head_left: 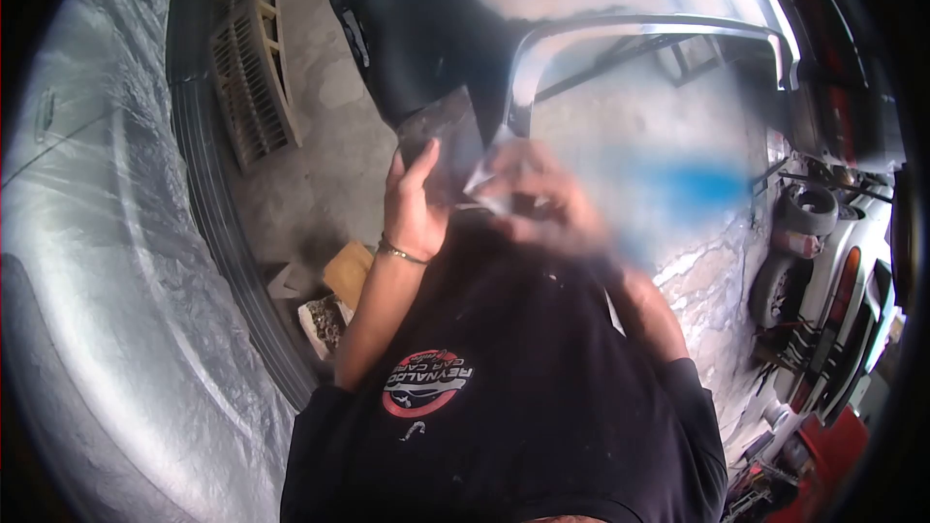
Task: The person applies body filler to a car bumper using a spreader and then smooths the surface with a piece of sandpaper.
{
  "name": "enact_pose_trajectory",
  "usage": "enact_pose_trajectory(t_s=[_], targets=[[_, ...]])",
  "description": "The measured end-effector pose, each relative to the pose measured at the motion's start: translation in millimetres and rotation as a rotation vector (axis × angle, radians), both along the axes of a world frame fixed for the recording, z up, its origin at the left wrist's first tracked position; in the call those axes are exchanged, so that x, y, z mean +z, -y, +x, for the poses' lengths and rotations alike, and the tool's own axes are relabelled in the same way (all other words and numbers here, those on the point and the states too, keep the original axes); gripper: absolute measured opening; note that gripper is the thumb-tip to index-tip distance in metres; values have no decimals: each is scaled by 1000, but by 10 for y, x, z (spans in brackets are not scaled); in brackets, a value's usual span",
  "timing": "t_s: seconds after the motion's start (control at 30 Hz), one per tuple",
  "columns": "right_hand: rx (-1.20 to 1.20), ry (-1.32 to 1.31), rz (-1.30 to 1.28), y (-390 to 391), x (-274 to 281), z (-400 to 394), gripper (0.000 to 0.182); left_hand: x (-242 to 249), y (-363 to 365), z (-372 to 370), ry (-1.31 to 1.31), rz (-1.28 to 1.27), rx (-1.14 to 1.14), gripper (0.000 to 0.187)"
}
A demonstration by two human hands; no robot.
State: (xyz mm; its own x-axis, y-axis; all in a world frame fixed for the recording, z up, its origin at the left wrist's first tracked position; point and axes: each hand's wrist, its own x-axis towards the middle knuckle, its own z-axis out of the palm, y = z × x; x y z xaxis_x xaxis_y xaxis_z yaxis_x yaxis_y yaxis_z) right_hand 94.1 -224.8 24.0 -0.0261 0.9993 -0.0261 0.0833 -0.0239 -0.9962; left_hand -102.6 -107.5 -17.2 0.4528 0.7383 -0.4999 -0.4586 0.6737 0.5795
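Car body workshop: a plastic-wrapped car body [107, 261] is filling the left of the frame; a detached grille [254, 68] is lying upper left; a car [852, 300] is standing at right.

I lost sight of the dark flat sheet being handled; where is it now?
In the head view, the dark sheet is up at centre, pinched in the left hand, just left of the blurred right hand and in front of the black car panel.

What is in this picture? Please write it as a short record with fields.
place: workshop with car body parts on a concrete floor
left hand: raised, grips a dark flat sheet, bracelet on the wrist
right hand: raised beside it, blurred, grip cannot be told
clothing: black shirt with round red logo
left side: surface under plastic film, black grille
right side: white car
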Motion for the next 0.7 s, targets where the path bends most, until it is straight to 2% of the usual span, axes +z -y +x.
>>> enact_pose_trajectory(t_s=[0.03, 0.07, 0.1, 0.13, 0.17, 0.2, 0.23, 0.33, 0.4, 0.43, 0.5, 0.53, 0.57, 0.63, 0.67, 0.7], targets=[[44, 135, 95, 33, -540, 246, 37, -26, -25, -102, 9, -1, 1, 37], [-18, 360, 154, 130, -1137, 442, 45, -79, -57, -229, 31, 29, 2, 35], [154, 953, -48, 48, -1461, 677, 59, -109, -96, -333, 49, 59, 2, 33], [17, 925, -272, -49, -1306, 757, 69, -84, -130, -405, -25, 171, 17, 32], [-74, 1109, -318, -68, -1522, 941, 75, -54, -158, -445, -21, 170, 24, 32], [-143, 1246, -239, -170, -1584, 1048, 81, -23, -177, -484, -31, 163, 51, 31], [-195, 1289, -139, -241, -1796, 1227, 89, -11, -178, -524, -44, 155, 78, 31], [-76, 1334, -206, -622, -1587, 1302, 95, 26, -132, -565, -38, 183, 125, 32], [-81, 1480, -149, -765, -1561, 1269, 84, 41, -63, -590, -43, 179, 170, 32], [-66, 1483, -138, -790, -1575, 1333, 84, 25, -14, -617, -59, 152, 224, 33], [224, 1365, -398, -875, -1605, 1487, 65, -27, 85, -702, -72, 125, 310, 33], [309, 1602, -479, -893, -1418, 1372, 52, -58, 120, -760, -75, 95, 351, 35], [312, 1603, -474, -875, -1327, 1374, 52, -92, 147, -806, -78, 65, 383, 36], [106, 1167, -203, -866, -1210, 1420, 41, -157, 177, -815, -58, 74, 402, 35], [-106, 1073, 50, -826, -1307, 1431, 40, -175, 199, -815, -46, 78, 414, 33], [-100, 1070, 56, -875, -1256, 1407, 40, -160, 225, -817, -36, 83, 426, 32]])
